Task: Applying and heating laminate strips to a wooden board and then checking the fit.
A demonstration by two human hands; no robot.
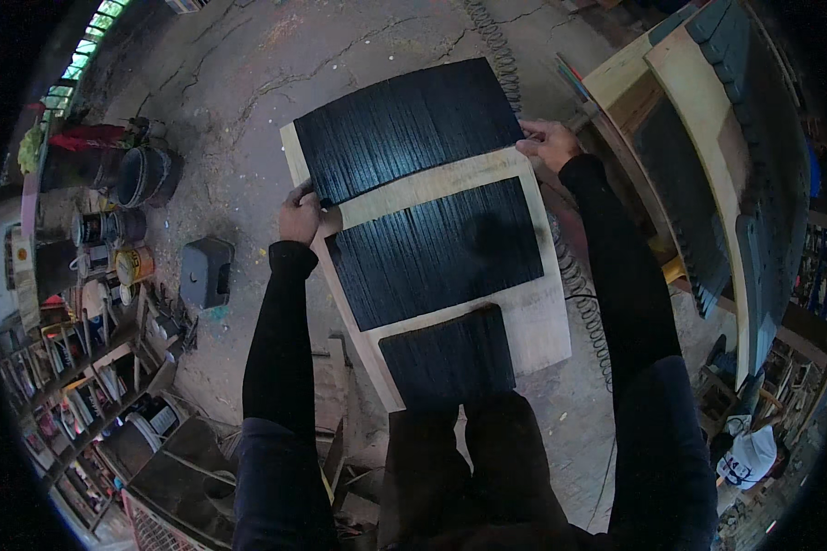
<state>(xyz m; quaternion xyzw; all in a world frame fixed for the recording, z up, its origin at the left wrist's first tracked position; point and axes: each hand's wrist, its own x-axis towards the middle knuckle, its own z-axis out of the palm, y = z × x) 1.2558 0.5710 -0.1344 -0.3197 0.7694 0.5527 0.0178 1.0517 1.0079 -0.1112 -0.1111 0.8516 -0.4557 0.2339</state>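
Note:
A pale wooden board [542, 331] lies tilted in front of me, its lower end by my legs. Across it sit black, finely grooved panels: a wide upper panel [404, 124], a middle panel [432, 248] and a smaller lower panel [455, 358]. My left hand [300, 216] is closed on the board's left edge, near the upper panel's lower left corner. At the right edge, beside that panel's lower right corner, my right hand [551, 147] is closed with its fingers pinching the edge. The fingertips beneath the board are hidden.
A coiled hose [574, 275] runs behind the board over the cracked concrete floor [248, 55]. Left are a grey plastic stool [207, 273], a dark bucket [144, 174], paint cans [133, 264] and cluttered shelves [83, 367]. Large curved wooden panels [708, 119] lean right; a person [749, 455] is beyond.

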